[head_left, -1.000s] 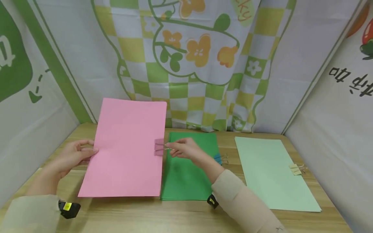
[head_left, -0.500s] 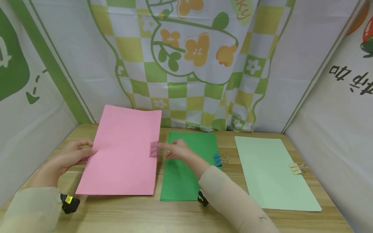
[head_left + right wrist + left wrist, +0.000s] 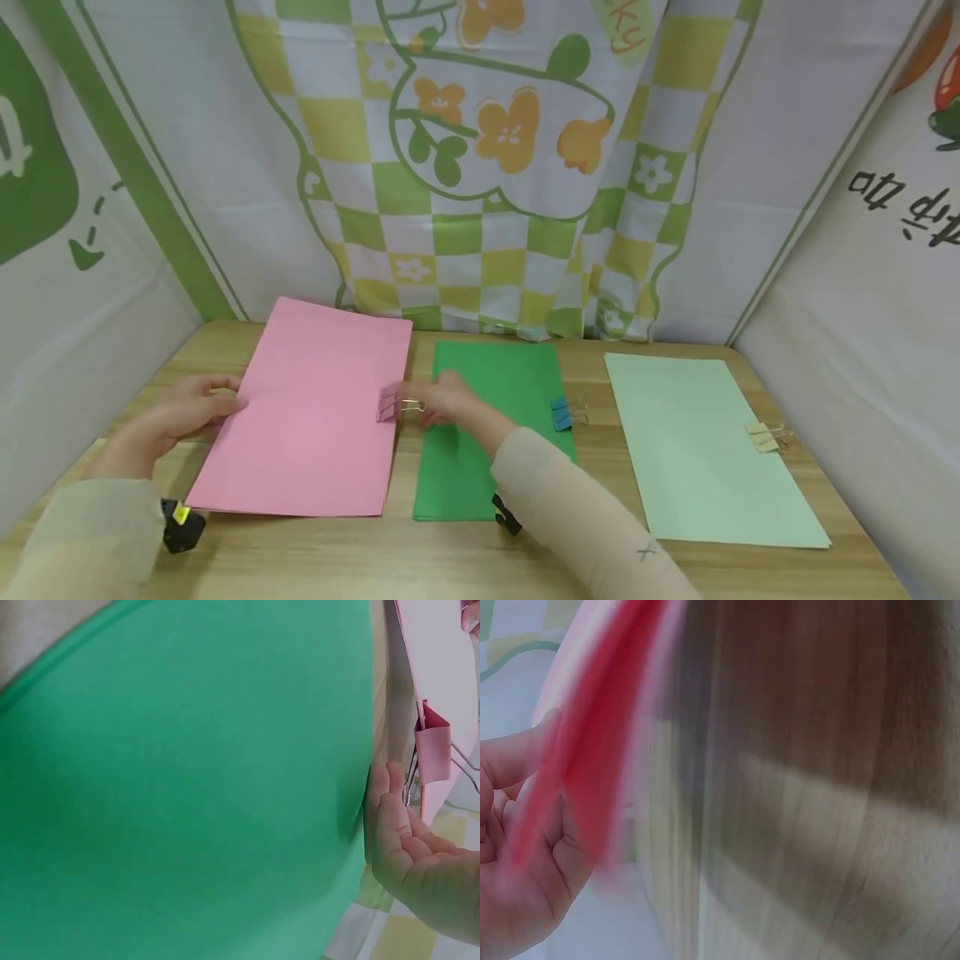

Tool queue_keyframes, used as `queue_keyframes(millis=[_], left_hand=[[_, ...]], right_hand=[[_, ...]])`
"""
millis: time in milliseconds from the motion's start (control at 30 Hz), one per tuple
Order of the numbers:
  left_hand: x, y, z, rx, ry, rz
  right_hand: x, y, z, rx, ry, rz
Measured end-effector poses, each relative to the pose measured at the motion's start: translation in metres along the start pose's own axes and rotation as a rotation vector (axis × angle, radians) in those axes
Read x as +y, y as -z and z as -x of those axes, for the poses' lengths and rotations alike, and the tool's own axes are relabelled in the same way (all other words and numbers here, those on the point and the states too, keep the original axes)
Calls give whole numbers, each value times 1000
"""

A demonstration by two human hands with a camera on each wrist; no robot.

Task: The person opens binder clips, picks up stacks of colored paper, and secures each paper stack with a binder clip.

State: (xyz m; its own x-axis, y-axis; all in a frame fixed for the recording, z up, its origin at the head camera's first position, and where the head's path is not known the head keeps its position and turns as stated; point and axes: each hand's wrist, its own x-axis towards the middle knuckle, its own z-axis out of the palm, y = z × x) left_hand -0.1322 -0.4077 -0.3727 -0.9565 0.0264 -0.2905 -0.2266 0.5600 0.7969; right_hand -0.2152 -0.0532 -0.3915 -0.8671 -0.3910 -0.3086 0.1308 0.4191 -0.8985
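Observation:
At the left of the table, in the head view, lies a pink paper stack [image 3: 315, 408], tilted slightly up off the tabletop. My left hand [image 3: 183, 412] grips its left edge, thumb on top and fingers beneath; in the left wrist view the sheets' red-looking edges are blurred beside that hand [image 3: 525, 840]. A pink binder clip [image 3: 387, 402] clamps the stack's right edge. My right hand [image 3: 446, 400] is at this clip, index fingertip touching it and a wire handle between the fingers. In the right wrist view the right hand [image 3: 427, 870] holds the handle beside the clip [image 3: 433, 754].
A dark green paper stack [image 3: 480, 467] with a blue binder clip [image 3: 561, 414] lies under the right forearm. Further right is a pale green stack [image 3: 705, 450] with a yellow clip [image 3: 763, 437]. A patterned curtain [image 3: 480, 250] hangs behind the wooden table [image 3: 300, 558].
The pink stack has come down toward the table and shifted slightly left, its far edge dropping most. Both hands have moved with it, the right hand staying at the pink clip.

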Motion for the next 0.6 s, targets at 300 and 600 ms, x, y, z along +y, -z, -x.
queue_keyframes(millis=[300, 600], left_hand=[[-6, -4, -3, -24, 23, 9], [-9, -9, -6, -13, 48, -22]], right_hand=[[-2, -9, 0, 59, -59, 88], [1, -13, 1, 78, -8, 170]])
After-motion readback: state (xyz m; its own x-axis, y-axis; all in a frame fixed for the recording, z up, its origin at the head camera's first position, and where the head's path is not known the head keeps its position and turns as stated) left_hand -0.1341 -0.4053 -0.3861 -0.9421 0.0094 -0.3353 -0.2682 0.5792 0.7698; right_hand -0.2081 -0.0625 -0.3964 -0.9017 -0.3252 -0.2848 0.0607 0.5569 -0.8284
